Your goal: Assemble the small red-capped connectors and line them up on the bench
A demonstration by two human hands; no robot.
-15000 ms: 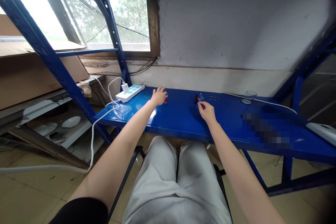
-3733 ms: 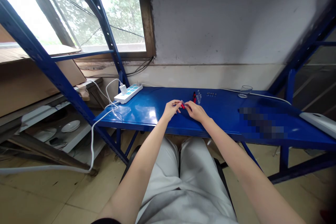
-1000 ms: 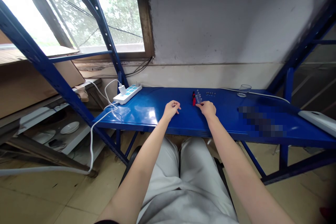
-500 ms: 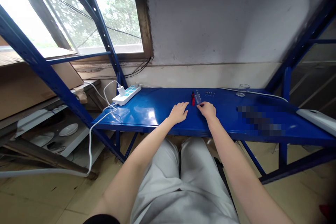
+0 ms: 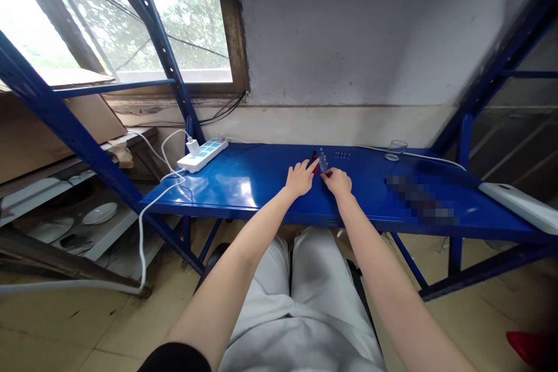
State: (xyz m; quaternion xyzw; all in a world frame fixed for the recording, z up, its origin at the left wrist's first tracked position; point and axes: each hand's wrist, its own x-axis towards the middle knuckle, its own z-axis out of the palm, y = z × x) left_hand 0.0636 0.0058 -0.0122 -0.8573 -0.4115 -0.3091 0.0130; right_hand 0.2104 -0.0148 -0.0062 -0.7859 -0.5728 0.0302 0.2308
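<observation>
On the blue table [image 5: 226, 183] a row of small clear plastic pieces [image 5: 323, 158] stands between my hands. Right beside its left side is a small red and black object [image 5: 314, 161], partly covered by my fingers. My left hand [image 5: 300, 178] hovers over that object, its fingers spread and the index finger reaching to the clear row. At the near end of the row, thumb and forefinger of my right hand [image 5: 337, 182] pinch together on a clear piece; the exact contact is hard to make out. Several tiny metallic bits [image 5: 342, 155] lie just behind my right hand.
A white power strip [image 5: 203, 154] with a plug and cable lies at the table's left end. Toward the back right stands a clear glass [image 5: 396, 150]. Nearer me is a blurred-out dark object [image 5: 421, 200], with a white device [image 5: 518, 204] at the right edge.
My left hand has moved right, and its index finger now reaches over the red object to the clear row. My right hand stays at the row's near end. The view has shifted slightly.
</observation>
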